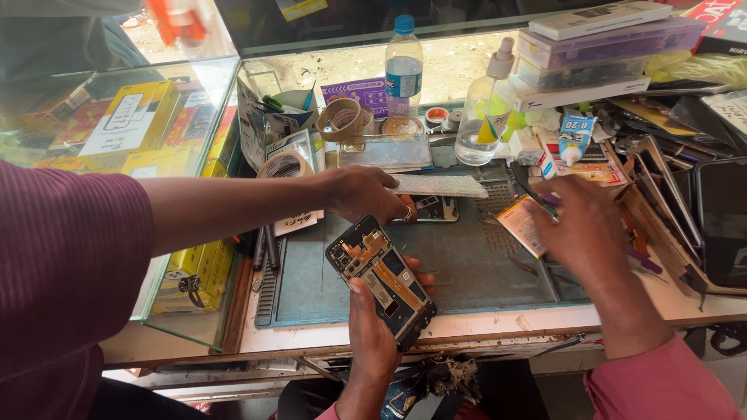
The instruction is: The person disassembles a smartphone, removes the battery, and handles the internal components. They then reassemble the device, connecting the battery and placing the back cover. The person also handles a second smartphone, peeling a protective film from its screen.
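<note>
Head view: left fingers (372, 311) grasp opened phone (381, 281) at mat (467, 272) edge; right fingers (580, 225) blurred, unclear.

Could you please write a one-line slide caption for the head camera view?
Left hand holds an opened phone over a repair mat; right hand reaches among tools; another person's hand reaches in.

The right hand (589, 225) is motion-blurred; its fingers cannot be told apart, and whatever it grips is unclear. It covers part of the yellow battery (522, 224). The left hand (372, 330) hides the lower left edge of the opened phone (381, 280). Another person's hand (366, 194) covers part of a second phone frame (436, 208). A dark screen panel (724, 222) is cut by the right edge. An orange object (177, 22) at top is blurred beyond telling.
</note>
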